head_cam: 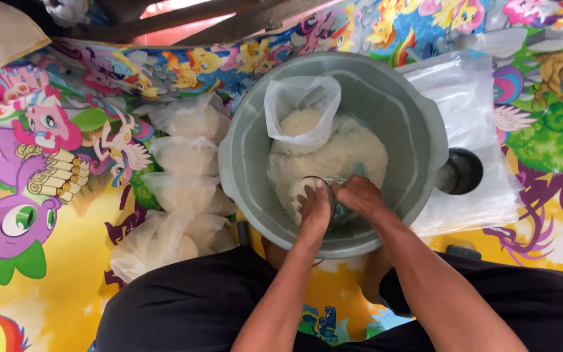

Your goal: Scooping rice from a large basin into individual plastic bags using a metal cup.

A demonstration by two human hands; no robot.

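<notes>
Head view: left hand lies flat over the rice-filled cup, right hand clenched round its side, both low inside the grey bucket. Open bag stands just beyond the grip; best levelled flush, cup kept upright, judging by the heap.

four filled clear bags lie in a row on the left of a bright cartoon-printed mat. on the right, a stack of empty plastic bags lies flat, with a dark metal cup standing on it.
</notes>
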